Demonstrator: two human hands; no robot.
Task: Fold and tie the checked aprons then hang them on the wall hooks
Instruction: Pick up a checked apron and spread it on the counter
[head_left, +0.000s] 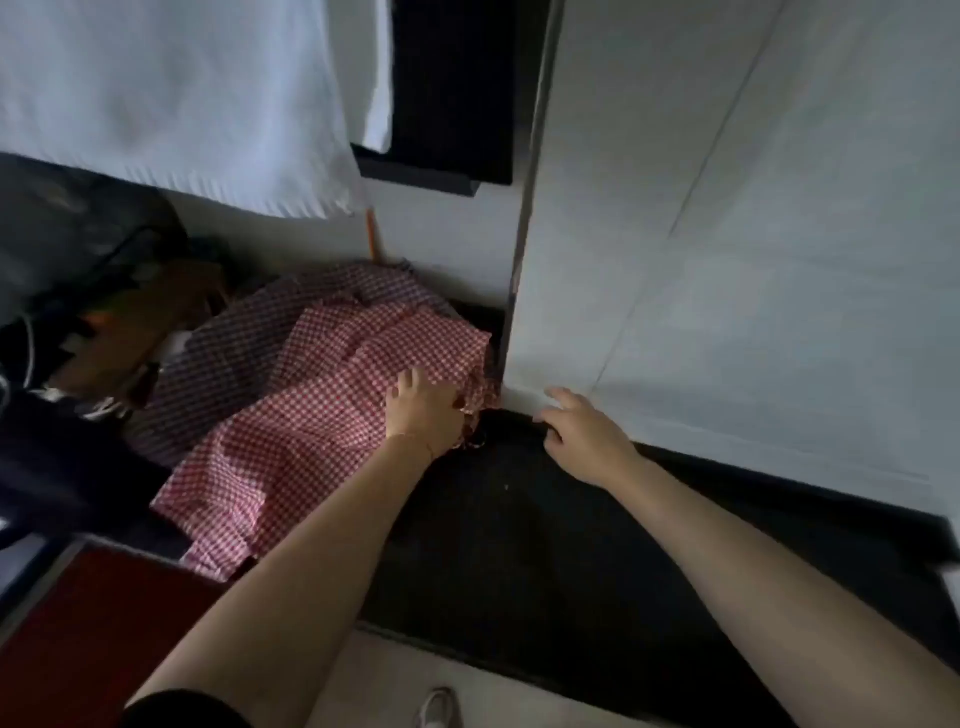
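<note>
A red-and-white checked apron (311, 415) lies crumpled on a black countertop (509, 545). Under it and further back lies a darker checked apron (234, 343). My left hand (423, 413) is on the red apron's right edge, fingers curled into the cloth near the wall corner. My right hand (584, 434) hovers just to the right of it over the counter's back edge, fingers loosely bent and holding nothing. No wall hooks are in view.
A white tiled wall (753, 260) rises at the right behind the counter. A white towel (171, 104) hangs at upper left. Dark bags and clutter (78, 322) crowd the left. A red panel (88, 634) sits at lower left.
</note>
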